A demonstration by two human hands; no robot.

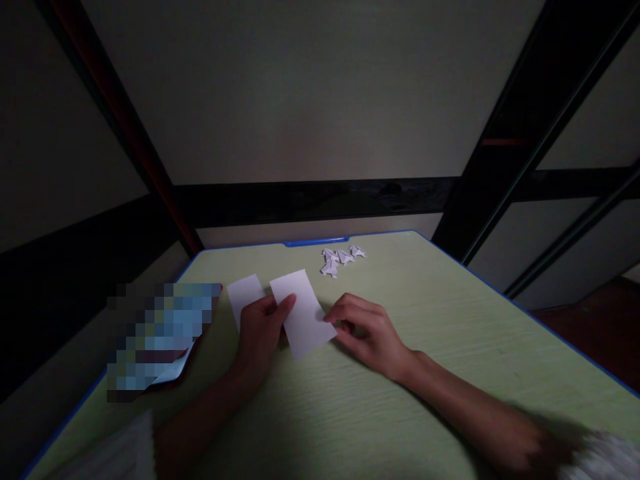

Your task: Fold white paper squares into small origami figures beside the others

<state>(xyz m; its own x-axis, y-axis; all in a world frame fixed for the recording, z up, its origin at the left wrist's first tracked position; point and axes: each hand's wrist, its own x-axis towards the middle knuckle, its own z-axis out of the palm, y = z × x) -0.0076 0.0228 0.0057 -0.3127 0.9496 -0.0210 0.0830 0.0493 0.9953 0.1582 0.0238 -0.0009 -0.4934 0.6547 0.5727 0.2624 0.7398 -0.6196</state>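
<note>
The left hand (260,327) clamped a white rectangular paper sheet (306,320) between thumb and fingers, above the pale green, blue-edged tabletop (450,307). The right hand (367,330) was at the sheet's right edge; whether its fingertips gripped it could not be determined. Small folded white paper figures (343,257) lay beyond the sheet, near the tabletop's far edge.

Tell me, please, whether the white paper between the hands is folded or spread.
Spread, it seems: the paper shows a smooth, flat face and straight edges, without visible creases.
</note>
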